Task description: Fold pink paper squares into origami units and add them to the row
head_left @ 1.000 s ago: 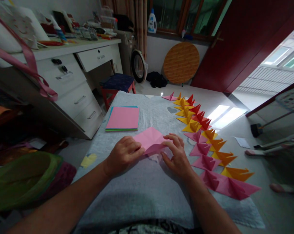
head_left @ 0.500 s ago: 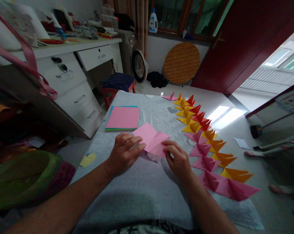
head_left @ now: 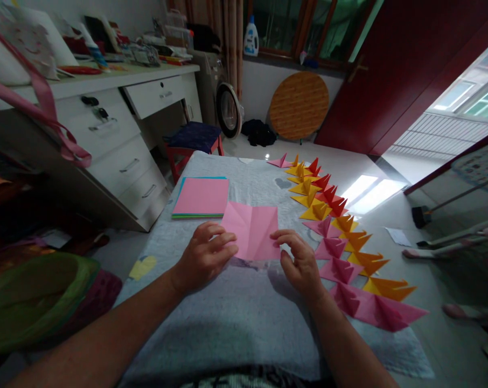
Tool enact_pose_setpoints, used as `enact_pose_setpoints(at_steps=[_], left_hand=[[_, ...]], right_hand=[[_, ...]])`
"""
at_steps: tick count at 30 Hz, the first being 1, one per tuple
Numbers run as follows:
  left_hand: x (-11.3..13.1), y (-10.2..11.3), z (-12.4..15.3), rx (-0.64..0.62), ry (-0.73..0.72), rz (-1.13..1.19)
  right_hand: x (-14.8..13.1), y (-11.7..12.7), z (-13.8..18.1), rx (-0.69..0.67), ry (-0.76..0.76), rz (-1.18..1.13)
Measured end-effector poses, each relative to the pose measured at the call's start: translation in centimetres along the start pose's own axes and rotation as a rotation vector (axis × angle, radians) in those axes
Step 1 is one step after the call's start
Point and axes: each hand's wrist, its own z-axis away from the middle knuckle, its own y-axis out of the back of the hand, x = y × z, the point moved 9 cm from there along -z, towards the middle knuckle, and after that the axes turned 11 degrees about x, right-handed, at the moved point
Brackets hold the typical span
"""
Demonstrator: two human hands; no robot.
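Observation:
A square sheet of pink origami paper [head_left: 250, 231] with visible crease lines lies spread out in front of me. My left hand [head_left: 207, 250] grips its lower left edge, thumb and fingers closed on it. At the right edge, my right hand [head_left: 298, 258] has curled fingers over the paper, the thumb low beside the edge. Just behind the left hand sits a stack of square coloured paper [head_left: 201, 196], pink on top with blue and green edges showing. To the right stand rows of folded paper cranes, among them pink ones [head_left: 341, 270], yellow ones [head_left: 306, 187] and red ones [head_left: 328, 194].
A pale blue cloth [head_left: 228, 318] covers the table. White drawers [head_left: 123, 156] and a stool [head_left: 193, 137] stand at the left, near a green-lined bin [head_left: 37, 302]. A washing machine door [head_left: 229, 110] hangs open behind; a round wooden tabletop [head_left: 299, 105] leans on the wall.
The pink sheet was partly folded over with its right side raised; now it is opened out into a nearly flat square. Both hands have stayed at its sides.

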Motion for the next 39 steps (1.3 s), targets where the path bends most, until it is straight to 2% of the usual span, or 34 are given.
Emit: enact_pose_setpoints(at_steps=[5,8,14,21,27,32,36,39], left_hand=[[1.4,-1.4,-0.3,-0.125,-0.088,0.038],[2.4,-2.7,0.0,-0.215,-0.12,0.046],[2.0,-4.1,0.9,-0.329,-0.011,0.031],[1.0,-4.2,1.2,-0.304,0.125,0.083],[0.4,-4.0,1.1,-0.249,0.181,0.115],[1.2,-3.0,0.7,-0.154,0.11,0.182],[2.2,-3.3,0.7,-0.229,0.054,0.272],[2.6,-3.6,0.8,-0.263,0.028,0.274]], right_hand=[[1.4,-1.3,0.1,-0.161,-0.083,0.04],[1.5,-1.9,0.4,-0.231,-0.061,0.126],[1.3,-3.2,1.6,-0.37,0.008,0.357],[2.2,-2.6,1.3,-0.333,0.027,0.505],[0.9,-3.8,2.3,-0.458,0.032,0.566],[1.2,-3.1,3.1,-0.352,0.034,0.615],[1.6,-1.7,2.6,-0.189,0.073,0.604],[2.2,-1.5,2.2,-0.159,0.066,0.575]])
